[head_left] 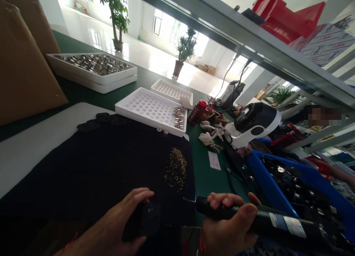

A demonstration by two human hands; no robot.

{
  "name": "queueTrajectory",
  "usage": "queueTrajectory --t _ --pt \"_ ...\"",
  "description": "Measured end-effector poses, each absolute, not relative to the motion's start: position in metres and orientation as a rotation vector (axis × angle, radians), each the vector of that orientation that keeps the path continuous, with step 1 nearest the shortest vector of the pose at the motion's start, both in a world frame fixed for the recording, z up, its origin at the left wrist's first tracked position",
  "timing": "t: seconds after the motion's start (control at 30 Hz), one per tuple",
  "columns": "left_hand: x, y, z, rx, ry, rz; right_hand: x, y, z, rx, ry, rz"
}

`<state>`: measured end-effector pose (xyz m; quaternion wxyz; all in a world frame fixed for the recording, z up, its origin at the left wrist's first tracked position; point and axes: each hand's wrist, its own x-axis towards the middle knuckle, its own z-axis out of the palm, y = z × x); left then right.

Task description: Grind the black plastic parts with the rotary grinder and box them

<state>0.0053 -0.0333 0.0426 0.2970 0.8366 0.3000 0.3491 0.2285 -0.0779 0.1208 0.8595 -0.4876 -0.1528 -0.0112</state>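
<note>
"What are the hands doing?"

"The left hand (111, 221) is closed around a small black moulded piece (151, 217), and the right hand (227, 221) grips a black rotary tool (222, 209) with a thin bit."

"Where's that piece?"

"Held just over the near edge of a black cloth (97, 167)."

"How much looks done?"

"Similar black pieces (102, 119) lie along the cloth's far edge, beside a heap of gold specks (176, 169). A white grid tray (146, 110) looks mostly empty, with metal fittings (178, 117) at one corner."
</note>
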Motion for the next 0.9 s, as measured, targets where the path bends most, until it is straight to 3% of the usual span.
queueTrajectory --t 0.4,0.9 --pt "0.008 -0.036 0.033 2.052 0.705 0.849 0.173 -0.080 0.125 -0.808 -0.584 0.303" --pt "0.008 -0.034 0.046 1.909 0.680 0.675 0.161 -0.088 0.084 -0.743 -0.808 0.325"
